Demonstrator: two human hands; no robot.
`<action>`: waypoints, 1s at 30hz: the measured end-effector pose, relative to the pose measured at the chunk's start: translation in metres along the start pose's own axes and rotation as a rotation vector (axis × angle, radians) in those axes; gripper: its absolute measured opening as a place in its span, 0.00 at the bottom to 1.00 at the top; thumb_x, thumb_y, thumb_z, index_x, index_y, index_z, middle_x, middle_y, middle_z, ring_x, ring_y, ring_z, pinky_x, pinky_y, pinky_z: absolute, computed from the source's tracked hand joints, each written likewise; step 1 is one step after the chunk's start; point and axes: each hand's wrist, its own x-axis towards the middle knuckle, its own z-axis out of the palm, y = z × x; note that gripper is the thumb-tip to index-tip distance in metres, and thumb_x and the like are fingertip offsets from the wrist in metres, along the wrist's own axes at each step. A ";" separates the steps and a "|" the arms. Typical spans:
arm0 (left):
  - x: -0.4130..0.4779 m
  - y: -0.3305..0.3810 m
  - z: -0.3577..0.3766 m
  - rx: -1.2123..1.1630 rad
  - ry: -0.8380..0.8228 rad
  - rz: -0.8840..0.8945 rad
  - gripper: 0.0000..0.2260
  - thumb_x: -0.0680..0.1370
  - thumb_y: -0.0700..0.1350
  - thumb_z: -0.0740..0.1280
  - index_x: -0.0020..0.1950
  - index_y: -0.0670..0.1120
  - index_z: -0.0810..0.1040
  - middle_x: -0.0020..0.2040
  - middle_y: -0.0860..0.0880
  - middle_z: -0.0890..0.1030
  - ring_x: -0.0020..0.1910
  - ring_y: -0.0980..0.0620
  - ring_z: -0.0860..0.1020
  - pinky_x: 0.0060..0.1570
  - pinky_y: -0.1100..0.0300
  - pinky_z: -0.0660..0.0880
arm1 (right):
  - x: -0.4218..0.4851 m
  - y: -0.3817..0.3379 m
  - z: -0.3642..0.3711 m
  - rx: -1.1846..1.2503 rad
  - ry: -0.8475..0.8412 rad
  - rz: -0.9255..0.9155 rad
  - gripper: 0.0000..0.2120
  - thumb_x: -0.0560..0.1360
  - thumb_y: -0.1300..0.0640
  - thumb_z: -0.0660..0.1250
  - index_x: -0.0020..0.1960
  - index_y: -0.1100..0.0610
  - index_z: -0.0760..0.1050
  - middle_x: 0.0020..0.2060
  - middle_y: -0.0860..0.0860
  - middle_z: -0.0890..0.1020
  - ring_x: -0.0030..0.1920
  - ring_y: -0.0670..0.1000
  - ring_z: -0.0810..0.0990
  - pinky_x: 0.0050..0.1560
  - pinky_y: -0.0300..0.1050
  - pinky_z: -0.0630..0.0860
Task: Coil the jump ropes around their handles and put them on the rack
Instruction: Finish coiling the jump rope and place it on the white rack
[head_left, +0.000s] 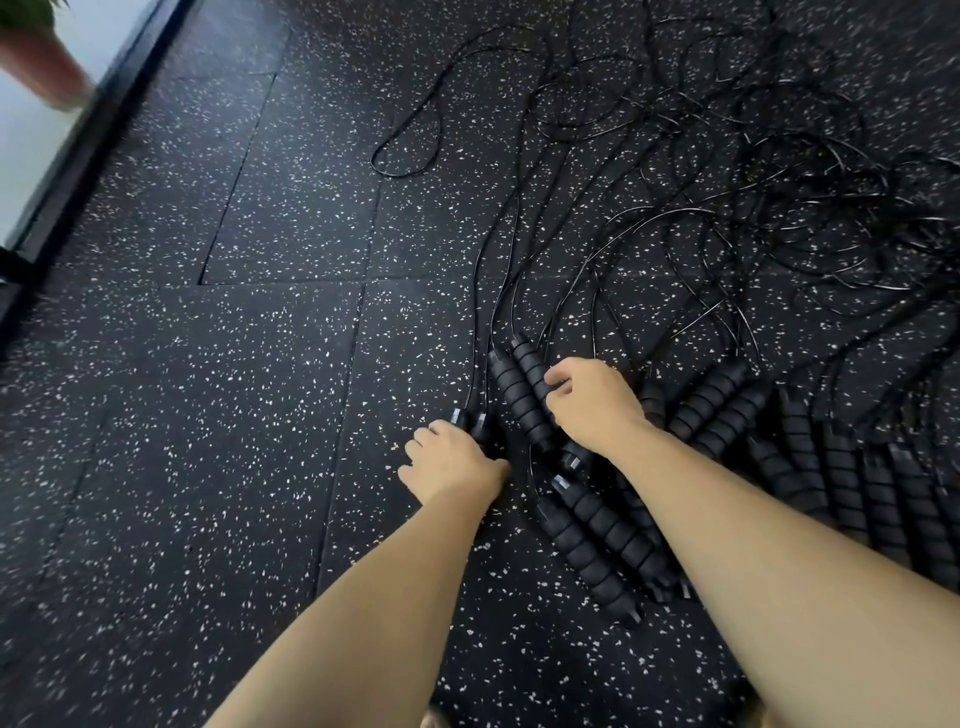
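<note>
Floor (208, 415): left hand (452, 462), right hand (592, 402) (two) grip handles (527, 361).

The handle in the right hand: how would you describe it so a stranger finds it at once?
A row of foam handles fans over the speckled floor at the right. At its left end, two handles lie side by side, cords leading away. The wanted handle is the right one, the only one the right hand grips.

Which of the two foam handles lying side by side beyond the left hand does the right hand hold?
The right one of the pair: the right hand curls its fingers over its middle. The left one has no fingers on it.
</note>
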 end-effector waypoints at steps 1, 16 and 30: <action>0.000 -0.001 0.001 0.031 0.015 0.024 0.35 0.73 0.61 0.72 0.70 0.42 0.64 0.68 0.44 0.68 0.69 0.44 0.67 0.63 0.50 0.67 | 0.000 0.000 0.001 -0.002 -0.004 -0.001 0.16 0.76 0.58 0.60 0.61 0.49 0.76 0.51 0.51 0.83 0.52 0.55 0.81 0.53 0.53 0.78; -0.031 -0.037 -0.167 0.103 0.183 0.071 0.28 0.76 0.55 0.69 0.70 0.43 0.64 0.68 0.44 0.70 0.69 0.43 0.68 0.65 0.44 0.66 | -0.048 -0.082 -0.084 -0.101 0.009 -0.147 0.08 0.77 0.58 0.62 0.53 0.53 0.79 0.46 0.48 0.82 0.47 0.54 0.82 0.52 0.53 0.79; -0.217 -0.085 -0.403 0.565 0.514 0.447 0.23 0.74 0.53 0.70 0.65 0.47 0.68 0.63 0.47 0.74 0.65 0.44 0.71 0.66 0.40 0.61 | -0.224 -0.201 -0.202 -0.131 0.133 -0.333 0.12 0.79 0.55 0.61 0.60 0.50 0.77 0.54 0.49 0.82 0.51 0.51 0.80 0.54 0.49 0.77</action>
